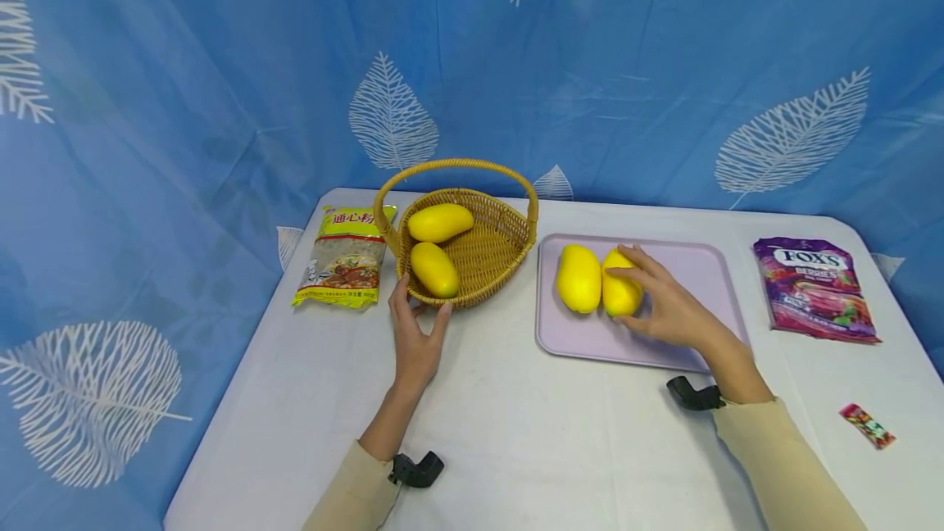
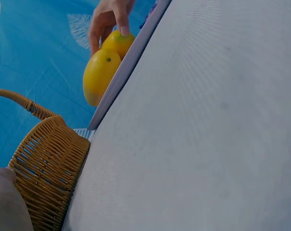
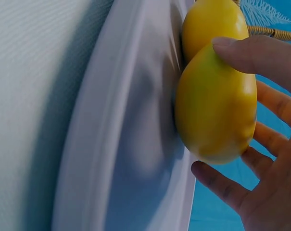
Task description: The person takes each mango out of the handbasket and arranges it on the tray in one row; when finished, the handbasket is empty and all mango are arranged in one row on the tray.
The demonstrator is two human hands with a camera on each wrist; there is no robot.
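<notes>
taking the head view of the white counter [image 1: 531, 433] as a dial, the lilac tray [image 1: 689, 269] sits at two o'clock. on it, the right hand [image 1: 669, 310], reaching in from about four o'clock, grips a mango [image 1: 618, 297]; its fingers are clamped around the fruit, with the thumb pressed near one end in the right wrist view. this mango rests at the three o'clock side of a second mango [image 1: 578, 279] on the tray, just against it.

at eleven o'clock is the wicker basket [image 1: 492, 256], its handle [image 1: 457, 163] arching over the twelve o'clock side. the left hand [image 1: 418, 342] holds the basket at its seven o'clock end, thumb and fingers spread apart around the wall. inside lie two more: one yellow mango [image 1: 441, 223] at ten o'clock and a green-tipped mango [image 1: 435, 270] at eight.

the macaroni bag [image 1: 345, 260] lies at ten o'clock on the counter, next to the basket. the fox's berries candy bag [image 1: 816, 289] lies toward three o'clock, beyond the tray. just past three is a small red packet [image 1: 868, 426], probably a wrapped sweet, its print too small to read. behind everything hangs a blue curtain [image 1: 590, 105] with white leaf shapes.
</notes>
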